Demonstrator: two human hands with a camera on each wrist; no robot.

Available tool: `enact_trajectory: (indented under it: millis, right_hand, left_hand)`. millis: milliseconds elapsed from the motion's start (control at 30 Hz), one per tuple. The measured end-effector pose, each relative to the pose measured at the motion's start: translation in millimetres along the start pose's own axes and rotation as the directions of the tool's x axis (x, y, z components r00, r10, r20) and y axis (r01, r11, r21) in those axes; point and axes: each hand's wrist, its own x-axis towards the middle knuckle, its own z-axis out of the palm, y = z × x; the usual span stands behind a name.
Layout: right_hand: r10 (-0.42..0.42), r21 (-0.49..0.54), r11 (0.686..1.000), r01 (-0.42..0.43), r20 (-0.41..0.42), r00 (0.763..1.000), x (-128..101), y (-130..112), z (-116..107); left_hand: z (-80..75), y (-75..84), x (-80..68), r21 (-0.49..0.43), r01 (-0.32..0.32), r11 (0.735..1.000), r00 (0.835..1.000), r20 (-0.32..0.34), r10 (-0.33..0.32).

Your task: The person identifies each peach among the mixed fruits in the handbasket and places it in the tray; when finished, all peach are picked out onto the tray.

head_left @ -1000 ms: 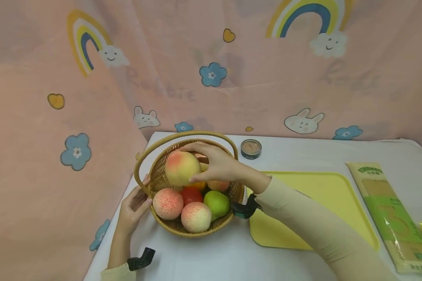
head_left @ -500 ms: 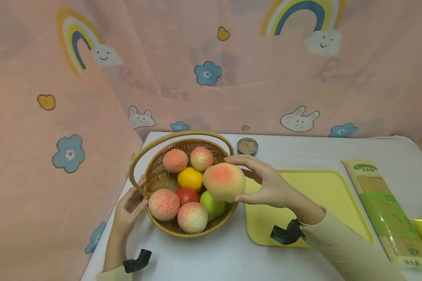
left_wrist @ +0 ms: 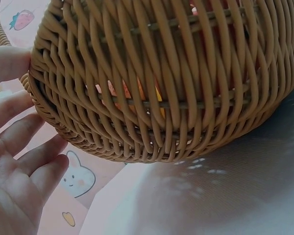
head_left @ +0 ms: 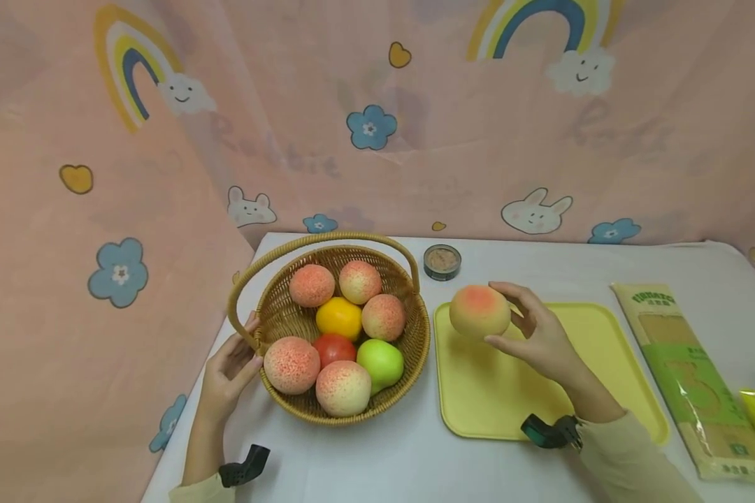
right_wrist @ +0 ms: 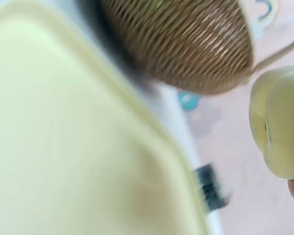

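A person's right hand (head_left: 541,335) grasps a large peach (head_left: 479,311) between curled fingers and thumb, holding it above the far-left corner of a yellow tray (head_left: 516,405). At nine o'clock from the tray sits a wicker basket (head_left: 409,349) with an arched handle, holding five smaller peaches, a yellow fruit (head_left: 339,318), a red tomato (head_left: 334,347) and a green pear (head_left: 380,363). The left hand (head_left: 226,374), fingers relaxed and straight, rests against the basket's side at about eight o'clock. A small round tin (head_left: 442,262) stands at twelve o'clock from the tray; a green packet (head_left: 692,377) lies at three o'clock.
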Motion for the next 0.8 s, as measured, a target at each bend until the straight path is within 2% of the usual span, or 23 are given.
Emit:
enact_trajectory:
  millis: [167,333,500,633,800]
  right_hand:
    - [0.117,0.015,0.993,-0.117,-0.005,0.993,-0.1,29.6,0.1]
    - [0.201,-0.030,0.979,-0.200,0.021,0.979,2.8,47.9,1.0]
    - [0.206,-0.036,0.978,-0.204,0.055,0.977,5.6,58.7,2.7]
    - [0.182,0.009,0.983,-0.183,0.077,0.980,6.3,64.7,4.3]
    - [0.197,0.050,0.978,-0.203,0.107,0.975,4.3,70.4,5.1]
  left_hand:
    - [-0.9,0.2,0.5,0.000,-0.010,1.000,1.000,-0.004,0.010]
    - [-0.6,0.4,0.5,-0.021,-0.024,0.999,1.000,0.000,0.024]
    - [-0.7,0.1,0.7,-0.033,-0.033,0.999,0.999,0.004,0.033]
    - [-0.7,-0.6,0.3,-0.035,-0.036,0.999,0.999,0.004,0.036]
    - [-0.5,-1.3,0.7,-0.048,-0.036,0.998,0.999,0.018,0.037]
